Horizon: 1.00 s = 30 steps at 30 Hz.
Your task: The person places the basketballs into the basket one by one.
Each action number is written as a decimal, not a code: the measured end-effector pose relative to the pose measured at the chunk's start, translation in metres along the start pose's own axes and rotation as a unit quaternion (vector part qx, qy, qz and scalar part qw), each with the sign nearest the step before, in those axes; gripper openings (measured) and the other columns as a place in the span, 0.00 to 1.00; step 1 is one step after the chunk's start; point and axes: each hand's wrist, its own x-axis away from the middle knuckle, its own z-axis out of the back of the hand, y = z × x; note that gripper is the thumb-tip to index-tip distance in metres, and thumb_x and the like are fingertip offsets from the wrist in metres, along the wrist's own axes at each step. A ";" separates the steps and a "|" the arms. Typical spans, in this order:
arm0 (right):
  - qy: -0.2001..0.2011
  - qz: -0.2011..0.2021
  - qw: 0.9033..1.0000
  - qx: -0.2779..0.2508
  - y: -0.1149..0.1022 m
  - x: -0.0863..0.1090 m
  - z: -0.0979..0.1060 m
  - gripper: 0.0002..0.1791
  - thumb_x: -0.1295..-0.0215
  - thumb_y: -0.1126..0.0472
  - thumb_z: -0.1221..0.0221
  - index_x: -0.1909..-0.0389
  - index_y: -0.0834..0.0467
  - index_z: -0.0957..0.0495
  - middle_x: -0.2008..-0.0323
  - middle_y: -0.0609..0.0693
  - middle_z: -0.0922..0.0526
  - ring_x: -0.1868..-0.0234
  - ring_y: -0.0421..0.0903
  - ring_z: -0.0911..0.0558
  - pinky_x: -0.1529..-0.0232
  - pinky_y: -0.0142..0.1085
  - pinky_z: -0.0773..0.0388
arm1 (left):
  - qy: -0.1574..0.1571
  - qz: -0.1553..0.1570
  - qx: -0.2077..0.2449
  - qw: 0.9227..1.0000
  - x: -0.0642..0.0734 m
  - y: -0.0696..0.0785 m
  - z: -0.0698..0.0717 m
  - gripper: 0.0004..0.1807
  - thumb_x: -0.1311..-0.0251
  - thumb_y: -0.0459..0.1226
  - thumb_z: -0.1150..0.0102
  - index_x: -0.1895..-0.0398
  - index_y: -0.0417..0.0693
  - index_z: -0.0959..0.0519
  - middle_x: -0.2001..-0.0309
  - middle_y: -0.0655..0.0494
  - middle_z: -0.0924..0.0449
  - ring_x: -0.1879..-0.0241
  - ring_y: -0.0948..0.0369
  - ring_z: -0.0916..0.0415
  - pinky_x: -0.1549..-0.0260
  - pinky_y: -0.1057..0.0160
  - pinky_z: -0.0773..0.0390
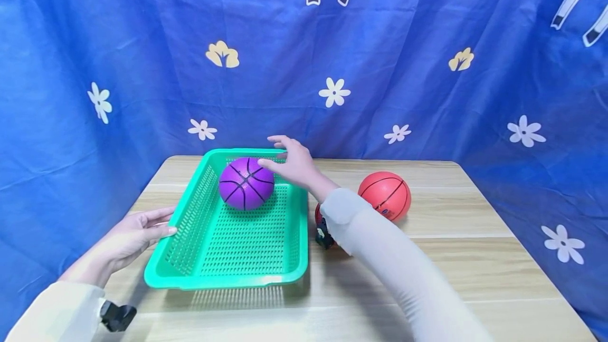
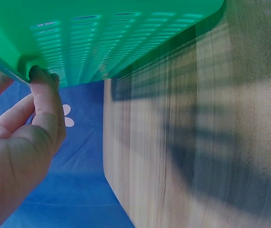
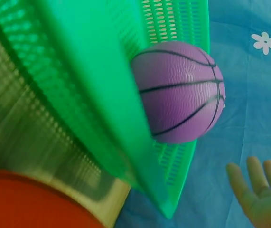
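Observation:
A green perforated plastic basket (image 1: 235,282) has its near side raised a little, casting a shadow on the table. My left hand (image 1: 130,239) holds its left rim, and the left wrist view shows a fingertip (image 2: 42,90) pressed up at the rim. Inside the basket, toward the far end, lies a purple basketball (image 1: 246,183) with black lines. Over the far right rim, beside the ball, is my right hand (image 1: 296,162) with fingers spread. In the right wrist view that hand (image 3: 266,199) stands apart from the purple ball (image 3: 180,92).
A red basketball (image 1: 387,194) sits on the wooden table (image 1: 475,257) right of the basket. Another reddish ball (image 1: 317,213) is mostly hidden behind my right wrist. A blue patterned curtain (image 1: 266,94) hangs behind the table and at both sides.

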 end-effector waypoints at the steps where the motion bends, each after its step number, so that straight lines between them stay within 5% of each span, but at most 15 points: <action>1: -0.001 0.003 1.000 -0.005 0.002 0.001 0.002 0.33 0.41 0.45 0.35 0.35 0.49 0.31 0.41 0.51 0.27 0.49 0.48 0.21 0.55 0.39 0.21 | 0.001 0.001 0.000 1.000 0.000 0.000 0.000 0.40 0.35 0.32 0.43 0.30 0.24 0.55 0.47 0.59 0.30 0.53 0.71 0.25 0.53 0.70 0.24; 15: -0.029 0.034 0.999 -0.022 0.037 0.023 0.044 0.23 0.38 0.51 0.37 0.41 0.46 0.26 0.49 0.46 0.21 0.53 0.41 0.20 0.54 0.37 0.22 | 0.001 0.003 0.008 1.000 -0.001 0.000 0.000 0.40 0.35 0.32 0.43 0.30 0.23 0.56 0.50 0.65 0.28 0.54 0.70 0.24 0.53 0.71 0.24; 26: -0.006 0.057 0.998 -0.014 0.073 0.039 0.088 0.23 0.38 0.58 0.36 0.43 0.56 0.25 0.48 0.55 0.21 0.52 0.51 0.19 0.52 0.47 0.22 | -0.001 0.000 0.008 1.000 -0.001 -0.002 -0.001 0.40 0.36 0.31 0.43 0.31 0.22 0.57 0.51 0.67 0.28 0.54 0.71 0.25 0.54 0.71 0.24; 30: -0.001 0.050 0.999 -0.007 0.063 0.055 0.106 0.22 0.37 0.63 0.37 0.43 0.62 0.26 0.47 0.61 0.23 0.52 0.57 0.20 0.50 0.49 0.23 | -0.001 0.001 0.008 1.000 -0.001 -0.001 0.000 0.40 0.35 0.31 0.44 0.31 0.22 0.57 0.52 0.69 0.28 0.54 0.71 0.25 0.54 0.72 0.24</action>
